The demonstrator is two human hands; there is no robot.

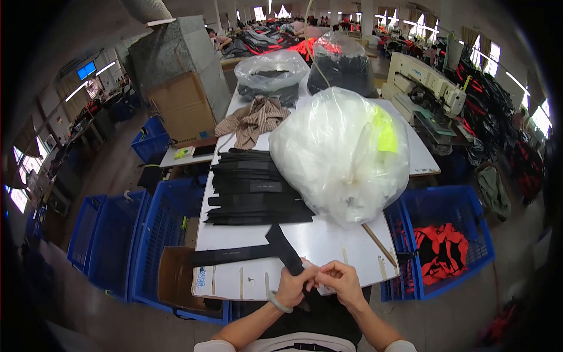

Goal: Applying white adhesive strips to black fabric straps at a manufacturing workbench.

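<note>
My left hand (291, 288) grips a black fabric strip (285, 249) at the front edge of the white table (352, 239). The strip slants away from me, and its lower end hangs toward my lap. Close beside it, my right hand (345, 284) has its fingers pinched together. A small whitish bit shows between the two hands, too small to name. Another black strip (231, 255) lies across the table's left front, reaching the held one. Beyond it are several black strips (249, 186) in overlapping rows, one with a small grey label.
A big clear plastic bag (328, 152) of white stuff fills the table's middle right. Behind it are a checked cloth (258, 120) and more bags. Blue crates (167, 223) flank the left; another crate (484, 249) holds red-black pieces. A wooden stick (380, 245) lies front right.
</note>
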